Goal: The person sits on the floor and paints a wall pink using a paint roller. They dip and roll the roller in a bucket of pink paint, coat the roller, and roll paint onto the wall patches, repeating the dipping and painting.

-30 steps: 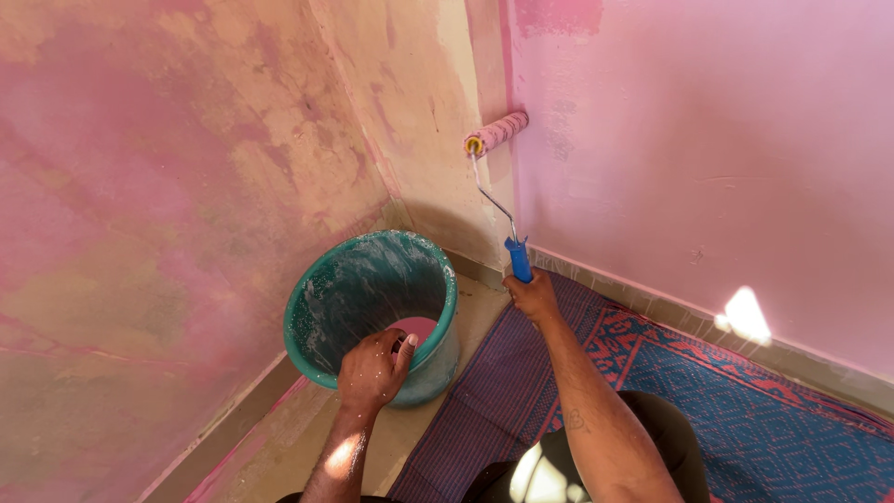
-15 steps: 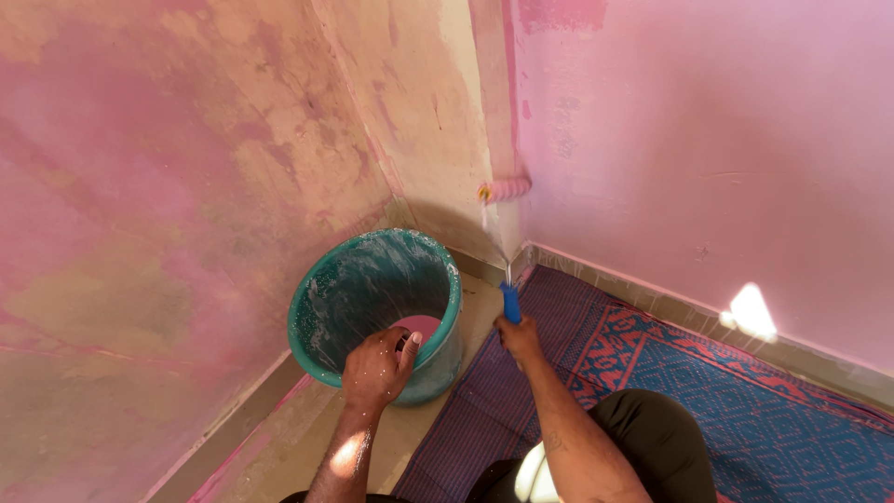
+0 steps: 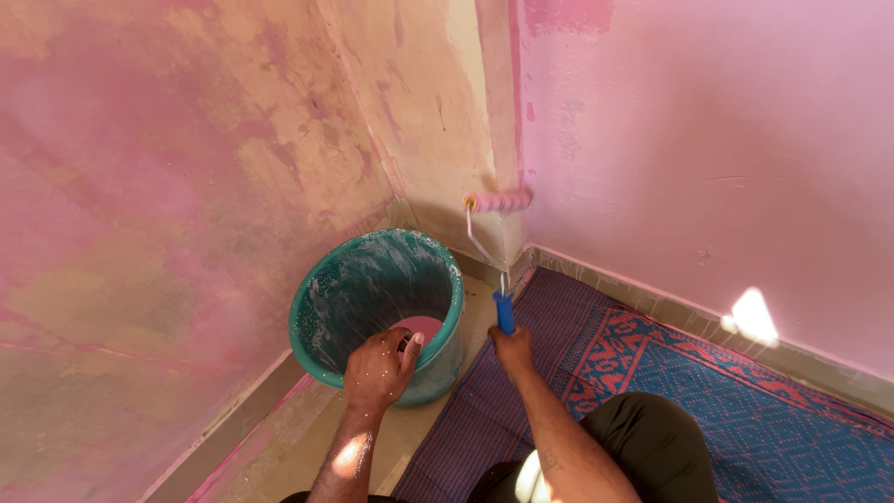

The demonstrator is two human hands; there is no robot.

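Landmark: the green bucket [image 3: 377, 312] standing on the bare floor strip in the corner of the room; every place below is told from it.
Bucket: round, teal-green, inner wall streaked with whitish splashes, a small pool of pink paint [image 3: 421, 328] at the bottom on the side nearest the person.
Left hand [image 3: 379, 370]: clenched over the bucket's near rim, fingers curled on the edge, skin flecked with paint.
Right hand [image 3: 511, 346]: just to the right of the bucket, fist wrapped around the blue handle [image 3: 504, 312] of a paint roller.
Paint roller [image 3: 498, 202]: its pink-soaked sleeve lies level against the wall above and to the right of the bucket, low down near the skirting, where the tan patch meets the pink wall; a bent wire frame runs from it down to the handle.
Walls: behind and left of the bucket blotchy pink over tan plaster; to the right an even pink coat.
Mat [image 3: 708, 373]: woven, blue and purple with a red pattern, on the floor right of the bucket, under the right arm.
Knee [image 3: 652, 442]: dark trousers, right of and nearer than the bucket.
Sun patch [image 3: 752, 317]: well right of the bucket, at the wall's foot.
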